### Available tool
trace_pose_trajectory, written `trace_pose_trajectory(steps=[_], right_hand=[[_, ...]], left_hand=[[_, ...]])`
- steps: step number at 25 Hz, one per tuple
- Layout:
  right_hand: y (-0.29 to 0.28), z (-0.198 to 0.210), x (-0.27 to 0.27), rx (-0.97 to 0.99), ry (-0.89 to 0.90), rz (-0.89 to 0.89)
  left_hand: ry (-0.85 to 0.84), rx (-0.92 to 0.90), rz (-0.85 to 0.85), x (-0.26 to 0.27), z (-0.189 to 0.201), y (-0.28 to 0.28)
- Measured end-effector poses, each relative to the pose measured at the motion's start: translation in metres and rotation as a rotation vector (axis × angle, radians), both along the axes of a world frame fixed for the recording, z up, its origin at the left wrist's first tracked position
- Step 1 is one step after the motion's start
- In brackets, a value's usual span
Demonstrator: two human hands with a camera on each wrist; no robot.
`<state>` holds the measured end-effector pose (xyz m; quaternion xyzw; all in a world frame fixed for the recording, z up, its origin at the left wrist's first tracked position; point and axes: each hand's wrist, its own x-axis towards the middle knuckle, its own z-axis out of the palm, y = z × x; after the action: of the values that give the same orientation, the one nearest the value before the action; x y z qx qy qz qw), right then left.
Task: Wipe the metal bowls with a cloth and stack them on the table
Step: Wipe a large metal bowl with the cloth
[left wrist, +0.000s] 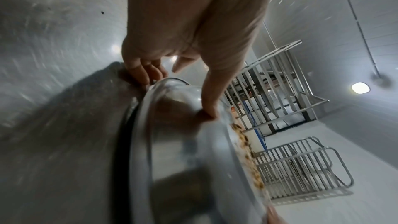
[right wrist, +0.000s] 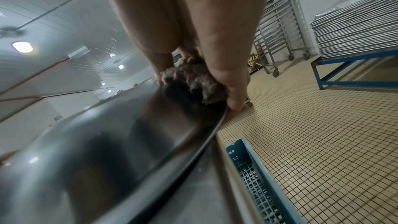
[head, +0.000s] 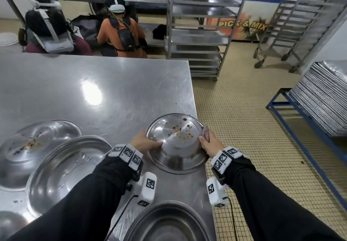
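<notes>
A metal bowl (head: 176,133) with food crumbs on the face turned up at me is at the table's right edge, held between both hands. My left hand (head: 147,143) grips its left side; in the left wrist view the thumb (left wrist: 210,108) presses on the bowl (left wrist: 183,151) and the fingers (left wrist: 144,74) curl behind its rim. My right hand (head: 205,140) pinches a purplish-grey cloth (head: 206,133) against the right rim. The right wrist view shows the cloth (right wrist: 189,76) bunched between the fingers (right wrist: 234,98) and the bowl (right wrist: 107,159).
More metal bowls are on the steel table (head: 93,82): a soiled pair (head: 28,146) at left, a large one (head: 63,173), another (head: 169,223) nearest me. A blue crate (right wrist: 258,185) sits below the table edge. Stacked trays (head: 323,98), wheeled racks (head: 199,34) and two crouching people (head: 122,32) are beyond.
</notes>
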<state>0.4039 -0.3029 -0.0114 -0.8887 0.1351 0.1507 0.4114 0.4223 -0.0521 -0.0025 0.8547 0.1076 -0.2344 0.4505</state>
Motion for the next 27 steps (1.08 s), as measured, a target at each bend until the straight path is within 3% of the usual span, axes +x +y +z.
trace_pose_trajectory(steps=[6, 13, 19, 25, 27], right_hand=[[-0.006, 0.003, -0.006, 0.137, -0.078, -0.036], [-0.008, 0.060, -0.046, 0.261, -0.262, -0.127], [-0.014, 0.102, -0.132, 0.161, -0.370, -0.226], [-0.052, 0.114, -0.235, 0.028, -0.372, -0.436], [-0.069, 0.118, -0.276, -0.008, -0.400, -0.468]], left_hand=[[0.119, -0.477, 0.169, -0.003, 0.000, 0.010], [0.003, -0.809, 0.245, -0.035, 0.046, 0.008], [-0.151, -0.740, 0.301, -0.090, 0.081, -0.015], [-0.066, -0.748, 0.187, -0.173, 0.106, -0.059], [-0.013, -0.708, 0.067, -0.201, 0.104, -0.077]])
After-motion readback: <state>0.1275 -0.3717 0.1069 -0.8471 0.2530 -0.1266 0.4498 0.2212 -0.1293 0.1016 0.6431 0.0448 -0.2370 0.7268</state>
